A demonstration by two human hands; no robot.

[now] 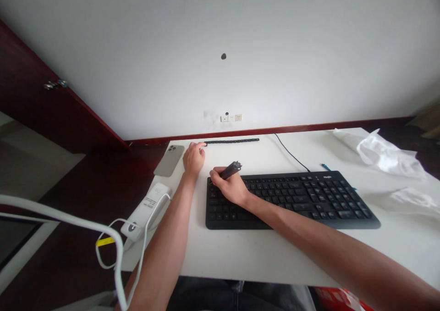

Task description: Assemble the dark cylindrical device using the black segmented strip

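Note:
My left hand (193, 157) reaches to the far left of the white table (240, 251), its curled fingertips pinching the left end of a long thin black strip (233, 141) that lies along the back edge. My right hand (229, 187) rests over the top left corner of a black keyboard (292, 201) and grips a dark pen-like tool (229, 170), its tip pointing up and to the right. A grey phone (169, 160) lies face down just left of my left hand.
A white power bank (146, 209) with white cables (113, 237) sits at the table's left edge. The keyboard's black cord (288, 152) runs to the back. Crumpled white plastic wrapping (388, 157) lies at the right. A small blue object (325, 167) sits behind the keyboard.

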